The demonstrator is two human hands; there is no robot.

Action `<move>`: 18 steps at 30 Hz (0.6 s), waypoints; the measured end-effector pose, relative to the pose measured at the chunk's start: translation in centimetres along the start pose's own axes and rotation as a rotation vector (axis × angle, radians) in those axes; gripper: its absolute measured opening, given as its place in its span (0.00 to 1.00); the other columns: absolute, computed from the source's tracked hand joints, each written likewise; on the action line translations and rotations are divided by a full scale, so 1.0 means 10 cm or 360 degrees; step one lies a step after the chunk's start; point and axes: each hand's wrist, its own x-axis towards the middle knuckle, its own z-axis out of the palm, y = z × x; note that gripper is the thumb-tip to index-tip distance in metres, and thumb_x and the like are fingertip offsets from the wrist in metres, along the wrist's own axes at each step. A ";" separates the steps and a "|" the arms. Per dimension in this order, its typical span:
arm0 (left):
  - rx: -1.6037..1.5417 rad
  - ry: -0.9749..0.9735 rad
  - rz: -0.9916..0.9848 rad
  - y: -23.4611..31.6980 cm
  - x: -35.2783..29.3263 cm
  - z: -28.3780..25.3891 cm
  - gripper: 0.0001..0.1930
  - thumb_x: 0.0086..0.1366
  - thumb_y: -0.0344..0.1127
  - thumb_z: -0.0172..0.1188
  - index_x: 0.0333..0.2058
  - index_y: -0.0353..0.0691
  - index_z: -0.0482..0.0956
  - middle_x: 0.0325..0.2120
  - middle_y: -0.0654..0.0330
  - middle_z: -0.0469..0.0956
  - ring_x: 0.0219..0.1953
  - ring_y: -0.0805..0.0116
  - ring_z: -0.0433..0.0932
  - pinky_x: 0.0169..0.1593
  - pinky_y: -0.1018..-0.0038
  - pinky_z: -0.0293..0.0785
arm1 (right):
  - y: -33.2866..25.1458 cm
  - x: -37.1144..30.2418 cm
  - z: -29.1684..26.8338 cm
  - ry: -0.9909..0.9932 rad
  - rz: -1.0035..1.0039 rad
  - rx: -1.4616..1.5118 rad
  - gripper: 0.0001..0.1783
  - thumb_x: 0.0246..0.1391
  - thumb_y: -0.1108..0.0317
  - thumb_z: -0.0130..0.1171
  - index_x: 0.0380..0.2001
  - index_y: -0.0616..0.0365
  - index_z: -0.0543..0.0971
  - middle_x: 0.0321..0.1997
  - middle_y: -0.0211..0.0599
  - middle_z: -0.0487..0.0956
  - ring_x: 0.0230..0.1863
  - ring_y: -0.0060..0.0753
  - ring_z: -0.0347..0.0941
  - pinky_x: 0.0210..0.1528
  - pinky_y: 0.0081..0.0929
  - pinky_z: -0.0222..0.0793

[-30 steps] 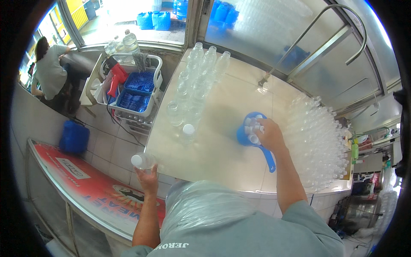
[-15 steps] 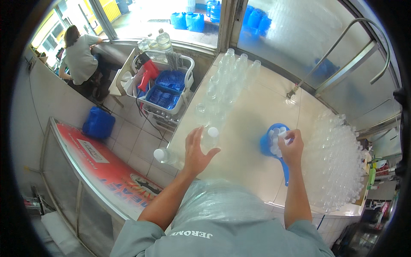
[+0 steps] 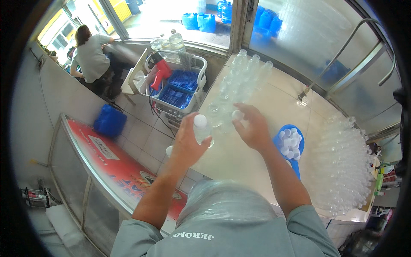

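My left hand [image 3: 188, 143] curls around a small clear plastic bottle [image 3: 204, 133] topped with a white cap, near the left edge of the counter. Between the fingertips of my right hand [image 3: 252, 128] is a loose white cap [image 3: 237, 115], close beside the uncapped bottles. Rows of these clear uncapped bottles [image 3: 227, 92] stand upright beyond both hands. A blue scoop [image 3: 302, 147] full of white caps [image 3: 289, 141] lies to the right of my right forearm. Part of another white-capped bottle [image 3: 169, 150] shows behind my left wrist; the rest is hidden.
Many clear bottles [image 3: 342, 167] are massed on the counter's right side. A curved metal faucet [image 3: 303, 93] stands at the back. Left of the counter are a cart [image 3: 201, 81] with blue baskets and a red heat gun [image 3: 160, 75], and a red-topped freezer [image 3: 115, 154]. A person [image 3: 92, 55] sits far left.
My right hand has left the scoop and moved leftward to the bottles with a cap. My left hand has shifted the capped bottle toward the counter's left edge. The view has turned slightly.
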 end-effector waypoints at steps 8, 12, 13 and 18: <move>0.0183 -0.0663 -0.0122 -0.46 0.43 -0.52 0.24 0.54 0.33 0.75 0.48 0.38 0.75 0.40 0.46 0.83 0.47 0.44 0.82 0.50 0.58 0.76 | 0.01 0.34 0.16 -0.0484 0.0049 -0.0390 0.17 0.51 0.71 0.68 0.46 0.61 0.83 0.43 0.54 0.83 0.46 0.61 0.79 0.52 0.47 0.75; 0.0223 -0.0820 -0.0276 -0.58 0.40 -0.58 0.23 0.55 0.33 0.74 0.47 0.39 0.75 0.41 0.46 0.84 0.47 0.44 0.83 0.49 0.57 0.77 | -0.11 0.41 0.13 -0.0614 0.0112 -0.0616 0.13 0.53 0.68 0.70 0.38 0.63 0.80 0.40 0.55 0.82 0.46 0.61 0.79 0.50 0.50 0.75; 0.0244 -0.0897 -0.0264 -0.59 0.39 -0.60 0.22 0.55 0.33 0.73 0.47 0.40 0.74 0.41 0.46 0.84 0.47 0.44 0.83 0.49 0.56 0.77 | -0.13 0.43 0.13 -0.0647 0.0129 -0.0663 0.13 0.54 0.67 0.70 0.37 0.64 0.79 0.40 0.56 0.82 0.46 0.60 0.80 0.50 0.50 0.75; 0.0319 -0.1136 -0.0228 -0.67 0.34 -0.65 0.21 0.58 0.32 0.69 0.49 0.42 0.74 0.42 0.47 0.84 0.48 0.42 0.82 0.50 0.54 0.78 | -0.16 0.47 0.15 -0.0693 0.0136 -0.0759 0.11 0.56 0.69 0.68 0.38 0.63 0.78 0.39 0.56 0.82 0.47 0.59 0.80 0.50 0.51 0.75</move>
